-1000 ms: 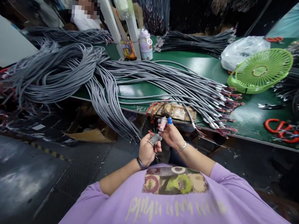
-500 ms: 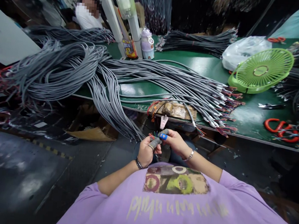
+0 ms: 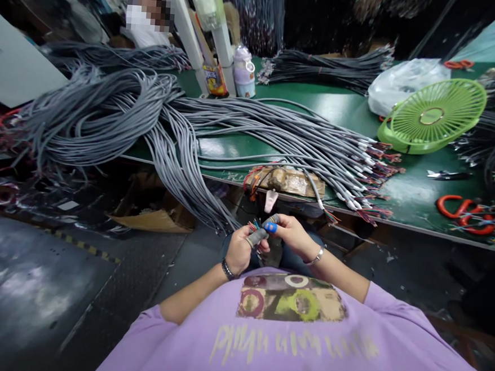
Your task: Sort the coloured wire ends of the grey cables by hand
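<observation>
Down from the pink clip-like piece (image 3: pixel 271 200) comes the right hand (image 3: pixel 295 234), now meeting the left hand (image 3: pixel 240 250) fingertip to fingertip, while the left has barely shifted. On the head view, the left pinches a little fan of coloured wires (image 3: pixel 254 225) under its grey-covered thumb; the wires sit right between the two hands. Right thumb, in its blue finger cover (image 3: pixel 270 227), presses close to the forefinger, though whether a strand is caught there, I can't tell. Danger spots? Those strands look thin and crowded, so one could slip or bend if the left pinch slackens. And grey cables (image 3: pixel 189 176) droop off the bench (image 3: pixel 410 219) beside the left hand; their weight could tug, should the held wires belong to that bundle.
</observation>
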Demonstrator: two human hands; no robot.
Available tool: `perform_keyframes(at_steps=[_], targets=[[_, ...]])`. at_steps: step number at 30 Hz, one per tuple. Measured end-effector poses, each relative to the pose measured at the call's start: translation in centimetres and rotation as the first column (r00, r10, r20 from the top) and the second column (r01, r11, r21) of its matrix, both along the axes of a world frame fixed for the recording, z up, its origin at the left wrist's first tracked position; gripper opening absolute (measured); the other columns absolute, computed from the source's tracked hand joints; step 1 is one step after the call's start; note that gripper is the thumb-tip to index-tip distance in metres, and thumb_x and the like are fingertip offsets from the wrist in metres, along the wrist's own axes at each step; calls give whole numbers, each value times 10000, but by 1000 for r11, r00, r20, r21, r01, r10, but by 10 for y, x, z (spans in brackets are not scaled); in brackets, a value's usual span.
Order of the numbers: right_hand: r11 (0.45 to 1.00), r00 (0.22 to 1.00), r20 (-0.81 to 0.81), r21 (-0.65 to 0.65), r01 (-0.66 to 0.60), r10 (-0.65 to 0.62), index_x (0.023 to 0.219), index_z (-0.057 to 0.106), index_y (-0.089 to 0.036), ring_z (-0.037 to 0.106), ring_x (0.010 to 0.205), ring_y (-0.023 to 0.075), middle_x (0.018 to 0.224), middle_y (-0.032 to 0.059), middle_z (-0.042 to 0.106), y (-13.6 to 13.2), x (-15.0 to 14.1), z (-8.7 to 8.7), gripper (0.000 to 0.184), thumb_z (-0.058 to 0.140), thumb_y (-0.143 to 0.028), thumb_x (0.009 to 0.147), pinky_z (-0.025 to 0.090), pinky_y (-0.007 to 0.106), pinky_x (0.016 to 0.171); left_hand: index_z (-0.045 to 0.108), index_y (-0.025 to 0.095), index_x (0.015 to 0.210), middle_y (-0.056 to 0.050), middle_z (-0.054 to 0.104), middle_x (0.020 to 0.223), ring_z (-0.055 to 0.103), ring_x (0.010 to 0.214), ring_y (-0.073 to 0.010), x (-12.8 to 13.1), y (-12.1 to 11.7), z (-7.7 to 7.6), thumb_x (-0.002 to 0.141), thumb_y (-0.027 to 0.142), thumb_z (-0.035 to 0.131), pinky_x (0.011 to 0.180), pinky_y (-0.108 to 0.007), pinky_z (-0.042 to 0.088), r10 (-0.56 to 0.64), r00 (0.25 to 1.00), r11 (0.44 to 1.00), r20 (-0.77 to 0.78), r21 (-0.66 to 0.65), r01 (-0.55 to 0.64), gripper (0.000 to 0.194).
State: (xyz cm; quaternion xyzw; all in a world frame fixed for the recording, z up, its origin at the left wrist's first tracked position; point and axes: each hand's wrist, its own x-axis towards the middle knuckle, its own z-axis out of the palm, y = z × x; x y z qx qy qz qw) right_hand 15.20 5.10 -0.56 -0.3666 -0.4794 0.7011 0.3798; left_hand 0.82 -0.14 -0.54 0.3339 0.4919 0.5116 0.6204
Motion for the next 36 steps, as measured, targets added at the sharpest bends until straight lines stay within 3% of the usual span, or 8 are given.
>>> perform_keyframes(at_steps=[5, 10, 13, 18, 27, 29, 33, 36], targets=[[999, 999, -31, -9, 37, -37, 716, 658, -147, 463, 536, 69, 600, -31, 576, -2, 1, -4, 288, 767, -404, 643, 386, 211, 538, 593, 139, 664, 6, 614, 517, 560, 430, -106, -1, 3, 0, 690, 356, 715, 464, -225, 466, 47, 998, 999, 33, 7, -47, 250], [955, 972, -191, -284, 81, -139, 743, 637, -149, 496, 525, 74, 640, -1, 592, 16, 0, -11, 398, 637, -547, 749, 444, 222, 532, 623, 131, 695, 15, 586, 495, 528, 411, -96, -4, 9, 9, 702, 353, 703, 438, -226, 470, 5, 999, 999, 48, 37, -7, 236], [923, 958, -259, -385, 15, -123, 767, 622, -146, 521, 538, 84, 664, 19, 603, 31, -4, -7, 438, 544, -575, 814, 461, 225, 525, 617, 133, 686, 18, 573, 473, 505, 380, -89, -4, 16, 15, 694, 366, 705, 404, -212, 444, -40, 997, 999, 64, 22, 39, 249], [974, 945, -326, -224, -44, -32, 700, 599, -138, 464, 514, 59, 617, -18, 544, 38, -13, 7, 393, 689, -520, 719, 404, 185, 489, 609, 136, 686, 24, 556, 452, 465, 345, -79, -2, 29, 19, 659, 377, 726, 357, -196, 392, -93, 990, 996, 101, 17, 92, 269], [957, 948, -292, -286, 41, -128, 796, 649, -148, 454, 518, 67, 619, -21, 546, 35, -14, 8, 376, 697, -509, 703, 428, 208, 520, 607, 136, 667, 29, 536, 428, 441, 327, -72, -3, 32, 20, 665, 381, 716, 340, -187, 366, -88, 991, 996, 97, 24, 86, 269], [964, 952, -273, -256, 70, -142, 789, 650, -149, 458, 524, 75, 631, -9, 560, 34, -14, 7, 416, 657, -559, 717, 426, 221, 529, 608, 136, 663, 30, 531, 425, 437, 327, -70, -3, 33, 21, 659, 394, 719, 337, -185, 361, -89, 992, 996, 91, 21, 87, 281], [972, 959, -158, -53, 228, -234, 731, 643, -155, 481, 557, 97, 621, 5, 577, 31, -15, 2, 479, 596, -632, 728, 414, 235, 558, 611, 136, 661, 30, 527, 427, 429, 328, -69, -3, 34, 20, 643, 409, 728, 334, -188, 356, -105, 991, 994, 89, 16, 103, 298], [979, 961, -198, -100, 178, -195, 742, 649, -164, 480, 561, 104, 613, 2, 572, 33, -17, -1, 498, 598, -659, 709, 420, 236, 557, 610, 138, 665, 33, 527, 432, 423, 328, -67, -2, 34, 19, 640, 397, 734, 334, -190, 357, -112, 989, 994, 97, 15, 111, 288]])
